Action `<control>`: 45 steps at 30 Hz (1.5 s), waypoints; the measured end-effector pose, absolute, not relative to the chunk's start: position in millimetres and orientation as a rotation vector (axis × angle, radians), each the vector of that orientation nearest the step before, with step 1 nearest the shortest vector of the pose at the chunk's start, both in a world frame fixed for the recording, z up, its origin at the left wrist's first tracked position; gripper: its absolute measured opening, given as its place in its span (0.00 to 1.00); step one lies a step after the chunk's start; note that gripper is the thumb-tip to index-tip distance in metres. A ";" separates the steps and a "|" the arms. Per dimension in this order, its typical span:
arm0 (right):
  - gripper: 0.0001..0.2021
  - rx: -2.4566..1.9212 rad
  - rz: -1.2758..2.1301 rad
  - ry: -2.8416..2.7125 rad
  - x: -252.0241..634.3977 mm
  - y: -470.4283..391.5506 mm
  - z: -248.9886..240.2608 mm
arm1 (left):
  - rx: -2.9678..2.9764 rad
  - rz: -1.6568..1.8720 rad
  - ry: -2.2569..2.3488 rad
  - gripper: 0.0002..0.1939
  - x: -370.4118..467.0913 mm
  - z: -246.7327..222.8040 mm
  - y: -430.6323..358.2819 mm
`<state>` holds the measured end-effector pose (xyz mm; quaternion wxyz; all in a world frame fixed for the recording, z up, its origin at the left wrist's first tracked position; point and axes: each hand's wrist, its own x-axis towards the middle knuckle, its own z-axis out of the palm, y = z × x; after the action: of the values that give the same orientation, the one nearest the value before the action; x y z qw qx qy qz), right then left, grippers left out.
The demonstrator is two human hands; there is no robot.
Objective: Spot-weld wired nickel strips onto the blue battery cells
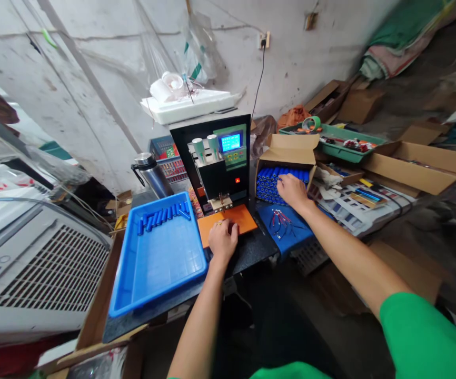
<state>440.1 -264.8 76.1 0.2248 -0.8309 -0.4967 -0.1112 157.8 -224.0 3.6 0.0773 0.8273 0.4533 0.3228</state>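
Note:
My left hand [223, 239] rests on the orange board [246, 219] in front of the black machine [214, 179]; its fingers are curled, and what they hold, if anything, is hidden. My right hand [292, 190] reaches into the cardboard box [289, 147] of blue cylinders [269, 188], with bent fingers touching the cylinders at the box's right part. Whether one is gripped cannot be made out. At the left, a blue tray [162, 263] holds several blue cylinders [165, 215] in a row near its far end. Red and black wires [281, 223] lie on a blue cloth right of the machine.
A metal flask [152, 176] stands behind the tray. White foam [190, 105] lies on top of the machine. Farther right are a green tray [348, 147] with small parts and an open cardboard box [421, 168]. A grey vented unit [50, 263] stands at the left.

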 end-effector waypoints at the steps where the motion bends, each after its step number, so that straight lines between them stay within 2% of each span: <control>1: 0.18 -2.284 -0.251 -1.358 443.9 -273.9 64.9 | 2.477 0.967 1.363 0.13 158.5 3.9 -224.0; 5: 0.14 -2.294 0.072 -1.213 462.2 -301.9 20.5 | 2.473 0.945 1.388 0.13 162.1 5.4 -224.1; 9: 0.10 -2.266 0.256 -1.187 472.9 -310.2 -1.6 | 2.466 0.922 1.407 0.13 165.1 6.9 -224.3; 21: 0.11 -2.366 0.255 -1.414 438.7 -279.1 1.9 | 2.439 0.922 1.439 0.14 166.8 9.7 -225.2; 26: 0.13 -2.480 0.329 -1.300 432.3 -268.7 3.7 | 2.440 0.910 1.451 0.14 166.8 11.8 -226.3; 31: 0.07 -2.086 0.431 -1.090 452.0 -271.4 -3.8 | 2.426 0.902 1.456 0.14 168.1 11.7 -226.1; 38: 0.15 -1.491 0.675 -0.587 474.1 -296.3 13.3 | 2.416 0.931 1.438 0.13 168.3 9.4 -225.5; 45: 0.19 -1.167 0.595 -0.532 454.1 -313.7 48.5 | 2.297 0.995 1.319 0.12 164.3 14.4 -225.6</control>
<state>454.1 -313.7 48.5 0.7605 -0.5360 -0.2444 0.2733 164.3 -225.6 14.4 0.1553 0.8020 0.4605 0.3472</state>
